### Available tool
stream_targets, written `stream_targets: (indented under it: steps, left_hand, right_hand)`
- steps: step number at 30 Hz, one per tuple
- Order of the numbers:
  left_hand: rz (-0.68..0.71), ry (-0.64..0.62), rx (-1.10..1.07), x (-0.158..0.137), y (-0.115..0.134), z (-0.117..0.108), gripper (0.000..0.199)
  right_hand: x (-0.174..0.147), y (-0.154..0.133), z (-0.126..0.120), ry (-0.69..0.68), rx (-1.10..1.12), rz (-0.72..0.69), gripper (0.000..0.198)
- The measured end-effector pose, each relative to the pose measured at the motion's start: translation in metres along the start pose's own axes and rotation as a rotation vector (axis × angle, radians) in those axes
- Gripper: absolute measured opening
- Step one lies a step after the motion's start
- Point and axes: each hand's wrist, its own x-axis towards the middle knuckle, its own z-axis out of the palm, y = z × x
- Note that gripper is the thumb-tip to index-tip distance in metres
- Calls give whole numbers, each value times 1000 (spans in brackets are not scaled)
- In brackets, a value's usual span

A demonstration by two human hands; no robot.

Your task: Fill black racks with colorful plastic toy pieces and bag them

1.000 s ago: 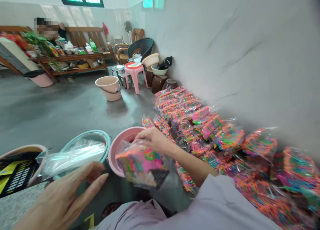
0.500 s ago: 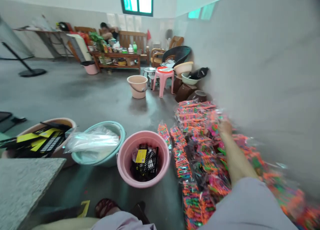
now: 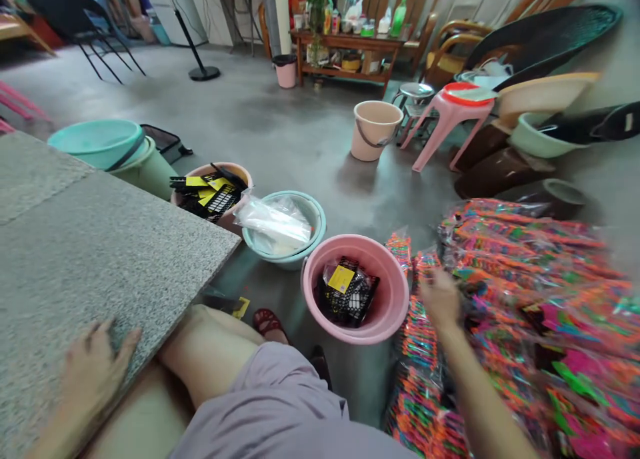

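My left hand [image 3: 97,362] lies flat on the speckled grey tabletop [image 3: 125,246], fingers spread, with nothing in it. Over the left edge of the pile of brightly coloured plastic-wrapped packs [image 3: 545,279] is my right hand [image 3: 443,299], smeared by motion. Whether its fingers hold anything does not show. Just left of that hand stands a pink bucket [image 3: 356,244] with black mesh baskets [image 3: 357,299] inside, one bearing a yellow label [image 3: 341,279].
A pale blue basin [image 3: 323,229] holds clear plastic bags [image 3: 275,222]. Behind it, a peach tub [image 3: 245,172] carries black items with yellow labels. Farther off stand a beige bucket [image 3: 370,136] and a pink stool [image 3: 440,116]. Brown jars [image 3: 505,162] sit by the wall.
The view has swung left and down, bringing the table and my left hand into sight. My right hand has drawn back from the far side of the packs toward the pink bucket.
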Motion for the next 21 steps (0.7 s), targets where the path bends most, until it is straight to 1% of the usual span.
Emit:
stream_targets:
  steps: [1, 2, 3, 4, 5, 6, 7, 9, 12, 15, 18, 20, 21]
  left_hand:
    - [-11, -3, -28, 0, 3, 12, 68]
    - [-27, 0, -60, -2, 5, 22, 70]
    - [-45, 10, -87, -4, 5, 29, 70]
    - [-64, 26, -104, -6, 4, 33, 69]
    - [-73, 40, -116, -8, 3, 34, 69]
    - [-69, 49, -124, -10, 2, 34, 68]
    - [-56, 61, -130, -11, 1, 33, 69]
    - [-12, 74, -136, -13, 1, 29, 69]
    - [26, 70, -145, -16, 5, 23, 72]
    - [29, 76, -171, -17, 10, 21, 72]
    - [4, 92, -211, -16, 12, 25, 67]
    - [-35, 112, -266, -17, 13, 26, 63]
    - [-52, 126, -320, -18, 15, 24, 62]
  right_hand:
    - [-15, -16, 35, -138, -12, 8, 27]
    - [-29, -32, 71, -371, -90, 118, 28]
    - [-42, -47, 105, -519, -192, 280, 36]
    - [-53, -60, 135, -533, -244, 343, 50]
    - [-63, -71, 160, -530, -279, 375, 63]
    - [-71, -80, 180, -519, -307, 402, 74]
    - [-78, -87, 194, -492, -320, 404, 82]
    - [-87, -93, 211, -456, -334, 396, 93]
    - [-93, -90, 216, -411, -332, 375, 98]
    - [-89, -73, 203, -379, -334, 376, 104]
    - [-83, -50, 170, -355, -224, 414, 106]
    - [-82, -48, 142, -378, -58, 403, 101]
    - [-85, -55, 128, -390, 121, 343, 100]
